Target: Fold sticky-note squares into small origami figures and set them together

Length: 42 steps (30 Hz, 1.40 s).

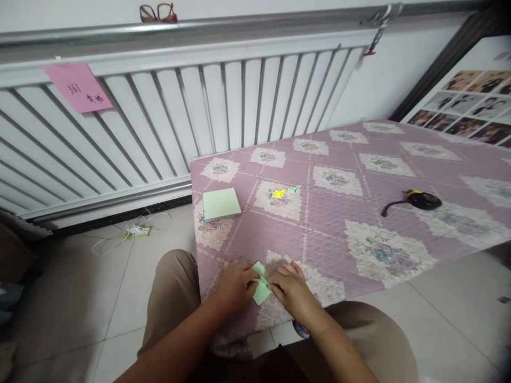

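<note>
Note, pink, handwritten: on the radiator, far beyond the fingers and to their left.

Strip, white and green, with pale cables: on the floor, well left of the fingers and lower than the tabletop.

Glasses, brown frame: at the pipe above the radiator, far beyond the fingers, left of them.

Pad, pale green, thick, squarish: flat on the cloth, beyond the left fingers and slightly to their left.

Left hand: thumb and forefinger drawn nearly together at the left side of the paper, holding it; remaining fingers curled, knuckles up.

Paper, light green, one sheet, partly folded: between the two sets of fingertips, touched by both, near the table's front edge. One corner points away past the fingers, another toward the body; a narrow raised fold runs across the middle, from fingertips to fingertips.

Yellow piece, small, folded: on the cloth, straight beyond the right fingers.

Right hand: thumb and forefinger closed on the paper's right side; other fingers bent, loosely spread.

Green piece, small, folded: just right of the yellow one, likewise beyond the right fingers.

Black item, rounded, thin-handled, yellow-marked: on the cloth, well right of the fingers.
</note>
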Each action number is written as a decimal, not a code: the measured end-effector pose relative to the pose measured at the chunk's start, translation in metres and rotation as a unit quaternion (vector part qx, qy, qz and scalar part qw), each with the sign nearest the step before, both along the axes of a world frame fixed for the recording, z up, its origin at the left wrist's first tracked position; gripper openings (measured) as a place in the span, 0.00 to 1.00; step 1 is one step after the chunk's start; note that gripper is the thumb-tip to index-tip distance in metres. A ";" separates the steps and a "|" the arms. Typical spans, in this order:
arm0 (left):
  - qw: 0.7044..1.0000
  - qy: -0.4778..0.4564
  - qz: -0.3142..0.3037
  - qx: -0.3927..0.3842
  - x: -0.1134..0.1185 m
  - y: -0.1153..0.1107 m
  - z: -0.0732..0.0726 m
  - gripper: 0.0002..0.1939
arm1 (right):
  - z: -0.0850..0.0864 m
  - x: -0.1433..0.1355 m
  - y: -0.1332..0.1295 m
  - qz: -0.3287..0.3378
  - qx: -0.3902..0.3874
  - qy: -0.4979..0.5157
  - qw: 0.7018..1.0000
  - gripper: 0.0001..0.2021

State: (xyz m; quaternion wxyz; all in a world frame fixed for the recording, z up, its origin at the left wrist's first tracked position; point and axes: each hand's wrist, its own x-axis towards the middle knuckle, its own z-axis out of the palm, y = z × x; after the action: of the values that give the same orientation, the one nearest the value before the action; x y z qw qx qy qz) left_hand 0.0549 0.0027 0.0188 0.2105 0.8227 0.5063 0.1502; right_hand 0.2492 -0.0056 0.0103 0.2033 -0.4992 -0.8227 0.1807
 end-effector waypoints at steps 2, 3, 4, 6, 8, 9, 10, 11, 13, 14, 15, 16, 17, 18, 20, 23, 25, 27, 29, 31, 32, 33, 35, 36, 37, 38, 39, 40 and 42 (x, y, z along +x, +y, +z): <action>1.000 0.006 -0.005 0.009 0.000 -0.001 0.000 0.05 | 0.000 0.000 0.000 0.001 0.002 0.000 1.000 0.06; 1.000 0.007 -0.009 0.016 0.000 -0.001 0.000 0.06 | 0.001 0.000 -0.001 0.001 0.002 0.003 1.000 0.06; 1.000 0.008 -0.014 0.024 -0.001 -0.002 0.000 0.06 | 0.001 0.000 -0.001 0.001 0.003 0.006 1.000 0.06; 0.999 0.010 -0.030 0.043 -0.001 -0.003 -0.001 0.07 | 0.000 0.001 -0.002 -0.001 0.004 0.012 1.000 0.07; 0.997 0.017 -0.047 0.064 -0.002 -0.005 -0.002 0.07 | -0.001 0.002 -0.003 -0.002 0.007 0.015 1.000 0.08; 0.995 0.023 -0.055 0.074 -0.002 -0.006 -0.003 0.07 | -0.001 0.002 -0.004 -0.002 0.009 0.016 1.000 0.08; 0.994 0.030 -0.062 0.085 -0.003 -0.006 -0.005 0.07 | -0.002 0.002 -0.004 -0.003 0.011 0.017 1.000 0.08; 0.992 0.038 -0.069 0.096 -0.004 -0.007 -0.006 0.07 | -0.003 0.003 -0.005 -0.003 0.013 0.018 1.000 0.08; 0.988 0.050 -0.082 0.122 -0.007 -0.008 -0.009 0.06 | -0.005 0.004 -0.006 -0.004 0.020 0.023 1.000 0.08; 0.986 0.054 -0.089 0.134 -0.008 -0.009 -0.010 0.06 | -0.006 0.004 -0.006 -0.004 0.025 0.026 0.999 0.08; 0.983 0.057 -0.095 0.144 -0.009 -0.009 -0.011 0.06 | -0.007 0.005 -0.007 -0.004 0.029 0.029 0.999 0.08; 0.981 0.058 -0.103 0.153 -0.011 -0.010 -0.012 0.06 | -0.009 0.006 -0.007 -0.003 0.035 0.032 0.999 0.09; 0.979 0.060 -0.110 0.159 -0.012 -0.010 -0.013 0.07 | -0.010 0.006 -0.008 -0.001 0.042 0.034 0.999 0.09; 0.978 0.060 -0.116 0.164 -0.013 -0.010 -0.014 0.07 | -0.012 0.007 -0.008 0.000 0.050 0.037 0.998 0.09; 0.976 0.062 -0.121 0.168 -0.014 -0.010 -0.016 0.08 | -0.015 0.008 -0.009 0.003 0.067 0.041 0.997 0.09; 0.978 0.063 -0.114 0.160 -0.015 -0.008 -0.017 0.09 | -0.016 0.008 -0.011 -0.002 0.090 0.044 0.995 0.08; 0.981 0.064 -0.109 0.145 -0.015 -0.007 -0.017 0.09 | -0.015 0.007 -0.013 -0.005 0.098 0.039 0.994 0.08; 0.984 0.065 -0.106 0.127 -0.014 -0.007 -0.015 0.09 | -0.014 0.007 -0.013 -0.004 0.100 0.031 0.995 0.08; 0.986 0.065 -0.104 0.112 -0.014 -0.006 -0.013 0.09 | -0.013 0.007 -0.013 -0.002 0.101 0.028 0.994 0.07; 0.988 0.066 -0.099 0.097 -0.013 -0.005 -0.011 0.09 | -0.011 0.006 -0.013 0.004 0.102 0.031 0.994 0.07; 0.989 0.065 -0.097 0.088 -0.012 -0.005 -0.010 0.09 | -0.010 0.005 -0.012 0.009 0.101 0.033 0.994 0.06; 0.990 0.063 -0.096 0.080 -0.012 -0.004 -0.009 0.09 | -0.009 0.004 -0.011 0.014 0.100 0.035 0.994 0.05; 0.992 0.056 -0.093 0.063 -0.012 -0.003 -0.007 0.10 | -0.006 0.001 -0.010 0.022 0.094 0.035 0.995 0.04; 0.993 0.050 -0.092 0.056 -0.012 -0.002 -0.005 0.10 | -0.005 0.000 -0.009 0.023 0.089 0.032 0.995 0.04; 0.994 0.043 -0.089 0.048 -0.013 -0.001 -0.004 0.10 | -0.004 -0.002 -0.008 0.022 0.082 0.029 0.996 0.04; 0.995 0.035 -0.084 0.039 -0.015 0.000 -0.003 0.10 | -0.003 -0.003 -0.008 0.021 0.075 0.025 0.997 0.04; 0.996 0.027 -0.075 0.031 -0.017 0.001 -0.002 0.09 | -0.002 -0.003 -0.007 0.020 0.068 0.022 0.997 0.04; 0.997 0.020 -0.064 0.023 -0.020 0.002 -0.002 0.08 | -0.002 -0.004 -0.007 0.018 0.065 0.020 0.998 0.04; 0.999 0.014 -0.039 0.009 -0.026 0.004 -0.001 0.06 | -0.004 -0.003 -0.006 0.016 0.066 0.018 0.998 0.04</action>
State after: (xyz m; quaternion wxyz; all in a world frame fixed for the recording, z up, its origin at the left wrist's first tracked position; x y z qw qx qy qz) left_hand 0.0291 0.0067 0.0180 0.2021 0.8455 0.4755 0.1351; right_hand 0.2460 -0.0115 0.0065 0.2478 -0.4679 -0.8369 0.1385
